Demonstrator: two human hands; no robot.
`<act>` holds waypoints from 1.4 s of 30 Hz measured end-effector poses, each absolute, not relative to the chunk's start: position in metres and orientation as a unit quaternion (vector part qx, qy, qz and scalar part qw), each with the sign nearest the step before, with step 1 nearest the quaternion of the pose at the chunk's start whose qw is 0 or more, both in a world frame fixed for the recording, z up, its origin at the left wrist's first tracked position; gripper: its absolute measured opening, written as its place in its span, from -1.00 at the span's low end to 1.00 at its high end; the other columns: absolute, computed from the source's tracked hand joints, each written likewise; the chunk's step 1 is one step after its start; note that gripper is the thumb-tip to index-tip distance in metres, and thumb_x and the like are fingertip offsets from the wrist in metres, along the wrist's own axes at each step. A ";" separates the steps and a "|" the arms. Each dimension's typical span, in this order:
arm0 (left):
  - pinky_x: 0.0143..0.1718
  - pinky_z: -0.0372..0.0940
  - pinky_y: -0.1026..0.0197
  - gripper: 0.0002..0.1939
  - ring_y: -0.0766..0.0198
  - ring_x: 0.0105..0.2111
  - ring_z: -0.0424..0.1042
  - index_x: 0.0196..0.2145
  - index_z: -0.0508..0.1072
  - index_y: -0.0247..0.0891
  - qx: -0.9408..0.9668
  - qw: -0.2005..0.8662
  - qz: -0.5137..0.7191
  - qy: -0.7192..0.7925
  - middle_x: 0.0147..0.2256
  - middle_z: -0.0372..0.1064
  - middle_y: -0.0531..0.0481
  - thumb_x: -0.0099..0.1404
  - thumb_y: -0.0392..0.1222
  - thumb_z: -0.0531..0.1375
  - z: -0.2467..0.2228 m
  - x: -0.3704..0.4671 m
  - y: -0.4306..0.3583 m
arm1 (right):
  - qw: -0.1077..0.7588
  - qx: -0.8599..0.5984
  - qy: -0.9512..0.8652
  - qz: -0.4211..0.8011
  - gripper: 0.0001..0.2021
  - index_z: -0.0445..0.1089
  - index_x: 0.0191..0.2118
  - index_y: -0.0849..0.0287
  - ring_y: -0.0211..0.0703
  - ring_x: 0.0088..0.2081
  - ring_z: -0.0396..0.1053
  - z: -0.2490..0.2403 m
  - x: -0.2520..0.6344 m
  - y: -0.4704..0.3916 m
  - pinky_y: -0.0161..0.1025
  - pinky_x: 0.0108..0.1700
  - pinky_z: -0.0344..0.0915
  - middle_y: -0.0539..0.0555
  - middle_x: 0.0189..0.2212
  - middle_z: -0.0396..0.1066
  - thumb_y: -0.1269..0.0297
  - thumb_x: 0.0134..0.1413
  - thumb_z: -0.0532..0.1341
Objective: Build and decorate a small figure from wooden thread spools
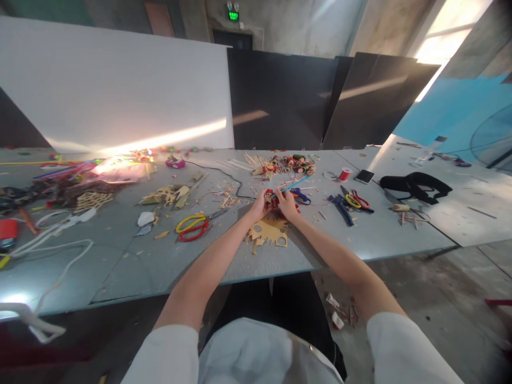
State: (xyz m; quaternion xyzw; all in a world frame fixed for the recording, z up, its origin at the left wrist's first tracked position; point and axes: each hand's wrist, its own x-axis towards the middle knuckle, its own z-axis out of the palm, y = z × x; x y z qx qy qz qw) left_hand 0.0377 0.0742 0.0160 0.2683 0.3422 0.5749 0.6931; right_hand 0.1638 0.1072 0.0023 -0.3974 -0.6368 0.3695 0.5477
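Over a cut-out tan sheet with round holes, my two hands work close together. My left hand is closed around a small red-and-tan piece, partly hidden by the fingers. A thin blue stick slants up and right out of my right hand, whose fingers are closed on it right beside the piece. Whether its tip touches the piece I cannot tell. Just beyond the right hand lies a blue tool, partly covered.
Scissors lie left; more scissors and dark pliers lie right. Behind are bundled sticks and rolls, red thread and a phone. A black cable crosses the table; wood scraps lie around.
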 end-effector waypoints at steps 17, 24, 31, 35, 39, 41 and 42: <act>-0.54 0.23 0.30 -0.52 0.35 -0.65 0.30 -0.50 0.41 -0.21 0.305 0.687 0.566 0.339 -0.61 0.36 0.01 0.52 0.07 0.05 0.006 0.035 0.082 | 0.547 -0.414 -0.649 0.328 -0.41 0.27 -0.36 0.03 -0.05 -0.41 0.38 0.001 0.166 0.110 -0.16 -0.35 0.37 0.03 -0.52 0.38 -0.47 0.11 0.15; -0.51 0.27 0.30 -0.56 0.35 -0.64 0.31 -0.46 0.44 -0.22 0.286 0.682 0.575 0.349 -0.58 0.39 0.02 0.50 0.04 0.06 0.007 0.036 0.081 | 0.537 -0.416 -0.658 0.324 -0.40 0.28 -0.35 0.03 -0.08 -0.43 0.35 0.003 0.167 0.108 -0.17 -0.32 0.35 -0.01 -0.52 0.35 -0.49 0.12 0.13; -0.51 0.28 0.27 -0.52 0.33 -0.65 0.29 -0.50 0.42 -0.22 0.299 0.689 0.568 0.337 -0.61 0.35 0.01 0.52 0.04 0.03 0.008 0.035 0.080 | 0.532 -0.402 -0.664 0.339 -0.40 0.35 -0.28 0.06 -0.07 -0.45 0.40 0.003 0.167 0.105 -0.15 -0.37 0.39 0.02 -0.50 0.42 -0.47 0.15 0.16; -0.50 0.28 0.28 -0.53 0.34 -0.66 0.28 -0.50 0.42 -0.20 0.288 0.690 0.565 0.348 -0.63 0.33 0.03 0.49 0.10 0.09 0.011 0.035 0.079 | 0.527 -0.383 -0.664 0.367 -0.41 0.35 -0.24 0.05 -0.09 -0.52 0.38 0.000 0.166 0.106 -0.17 -0.46 0.38 -0.01 -0.52 0.42 -0.46 0.16 0.19; -0.51 0.29 0.29 -0.54 0.35 -0.66 0.28 -0.49 0.42 -0.21 0.281 0.690 0.572 0.343 -0.63 0.34 0.03 0.50 0.07 0.07 0.013 0.036 0.077 | 0.535 -0.371 -0.672 0.354 -0.43 0.36 -0.25 0.06 -0.11 -0.51 0.41 -0.001 0.166 0.105 -0.18 -0.44 0.41 0.00 -0.51 0.45 -0.42 0.19 0.21; -0.50 0.29 0.30 -0.54 0.35 -0.66 0.29 -0.48 0.43 -0.22 0.278 0.690 0.575 0.342 -0.63 0.35 0.03 0.51 0.05 0.07 0.014 0.037 0.076 | 0.539 -0.366 -0.676 0.345 -0.45 0.37 -0.24 0.07 -0.10 -0.50 0.43 0.001 0.166 0.104 -0.19 -0.42 0.42 0.00 -0.50 0.45 -0.40 0.21 0.22; -0.50 0.29 0.30 -0.55 0.35 -0.66 0.30 -0.47 0.43 -0.22 0.277 0.689 0.575 0.343 -0.62 0.35 0.03 0.51 0.05 0.07 0.015 0.037 0.076 | 0.539 -0.365 -0.677 0.345 -0.46 0.38 -0.24 0.07 -0.10 -0.50 0.43 0.001 0.166 0.103 -0.19 -0.42 0.42 0.00 -0.51 0.45 -0.39 0.22 0.22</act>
